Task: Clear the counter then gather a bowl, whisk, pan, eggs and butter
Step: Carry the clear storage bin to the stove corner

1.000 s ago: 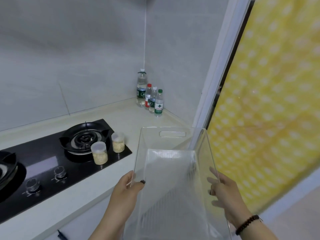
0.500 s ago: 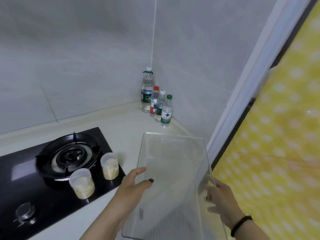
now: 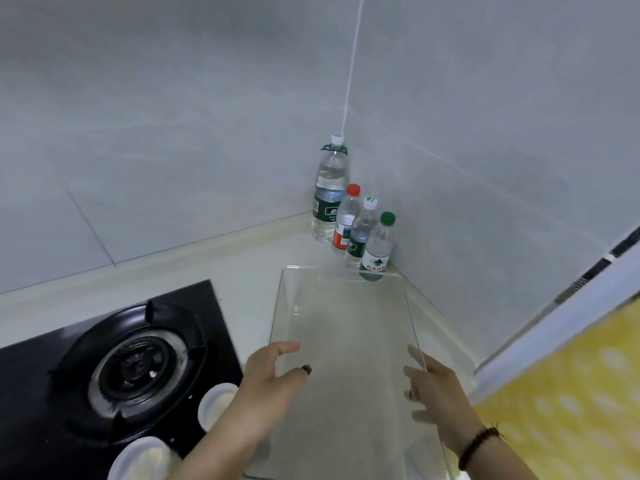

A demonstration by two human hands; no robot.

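Early clearing stage: clear bin (image 3: 346, 341) apparently resting on table (image 3: 249, 271), left hand (image 3: 266, 382) and right hand (image 3: 433, 386) fingers loosely spread beside its walls, gripping nothing; four bottles (image 3: 349, 216) and two jars (image 3: 214, 403) uncleared, bowl, whisk, pan, eggs, butter ungathered.

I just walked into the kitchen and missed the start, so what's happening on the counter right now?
A person has a clear plastic bin on the counter, between the gas stove and the wall. The left hand and right hand are at its two long sides, fingers loose. Four water bottles stand in the corner behind it, and two lidded jars sit on the stove's edge.
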